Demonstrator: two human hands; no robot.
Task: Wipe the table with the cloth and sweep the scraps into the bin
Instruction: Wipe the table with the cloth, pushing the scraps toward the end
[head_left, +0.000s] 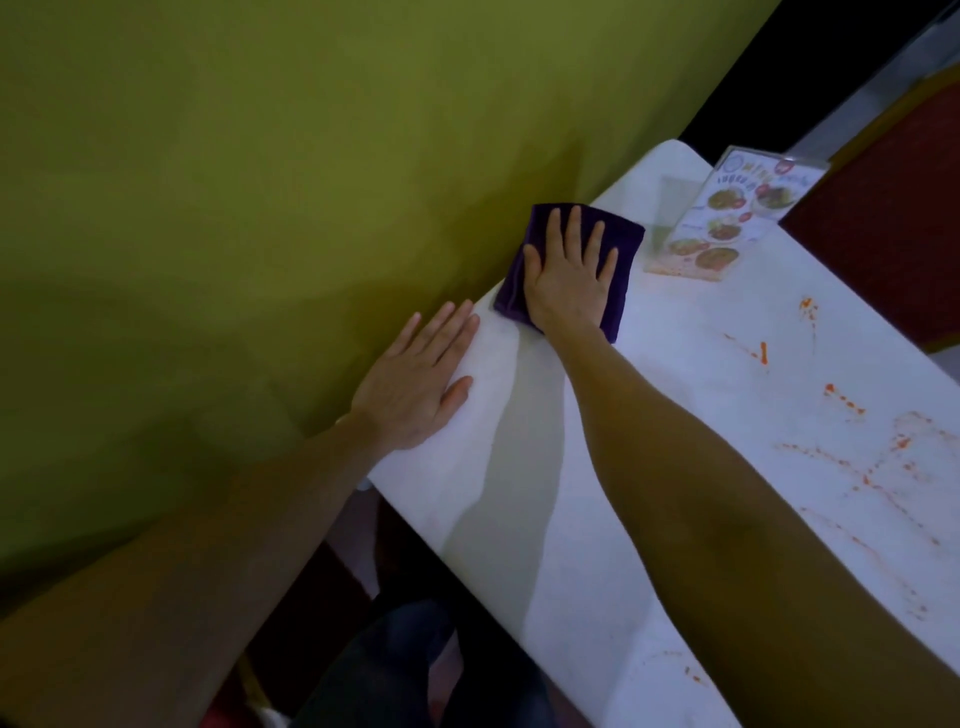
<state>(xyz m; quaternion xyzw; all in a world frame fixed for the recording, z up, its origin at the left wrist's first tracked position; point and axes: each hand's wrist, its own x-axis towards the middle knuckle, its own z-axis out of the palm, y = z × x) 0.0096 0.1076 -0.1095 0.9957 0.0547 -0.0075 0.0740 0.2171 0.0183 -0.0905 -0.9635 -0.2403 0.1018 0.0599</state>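
A dark purple cloth (621, 236) lies folded on the white table (675, 467) near its far end, close to the green wall. My right hand (569, 273) presses flat on the cloth with fingers spread. My left hand (415, 384) rests flat and open on the table's left edge beside the wall, holding nothing. Orange-red sauce smears and crumbs (852, 447) streak the table's right side. No bin is in view.
A clear acrylic menu stand (727, 218) with food pictures stands at the table's far end, just right of the cloth. A green wall (260, 208) runs along the table's left. A dark red chair (883, 218) sits at far right. My legs show below the table's near edge.
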